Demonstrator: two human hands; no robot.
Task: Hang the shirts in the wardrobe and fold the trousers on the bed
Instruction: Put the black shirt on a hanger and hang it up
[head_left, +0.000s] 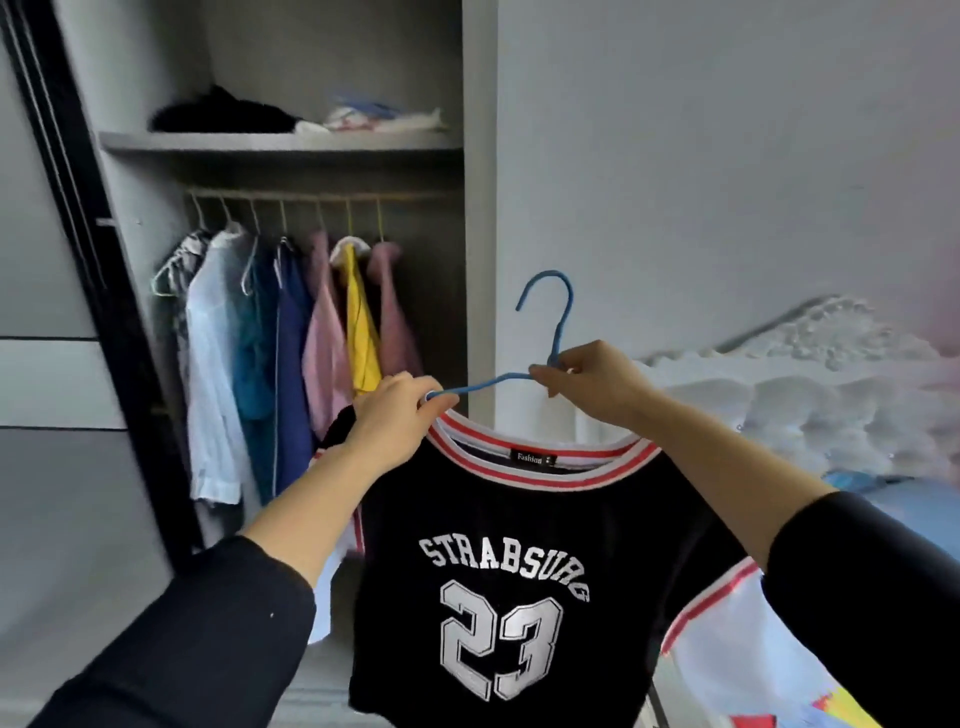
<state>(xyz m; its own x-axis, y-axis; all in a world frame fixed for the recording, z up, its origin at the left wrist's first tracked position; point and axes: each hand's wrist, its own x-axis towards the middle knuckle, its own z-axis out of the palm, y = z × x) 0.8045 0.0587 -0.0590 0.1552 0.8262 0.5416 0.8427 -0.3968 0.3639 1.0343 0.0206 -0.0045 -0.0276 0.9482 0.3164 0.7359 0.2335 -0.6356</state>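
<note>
Fits hanger (562, 322) into shirt (498, 571) collar.
Pinches its arm with left hand (395, 410) to seat shoulder; grips neck with right hand (592, 382), hook free for rail (322, 195) at 10 o'clock.

The wardrobe (479, 208) stood open at the left, and the bed (810, 395) lay at the right, further back. Inside the wardrobe a shelf (280, 141) carried piled clothes (223, 111). Below it ran a rail (322, 195) with a row of garments (291, 322) hanging side by side. In front of the wardrobe's right edge the shirt (498, 571) hung on a hanger (557, 306). The left hand (389, 415) pinched the hanger's left arm at the collar, and the right hand (592, 379) gripped it just below the hook.
</note>
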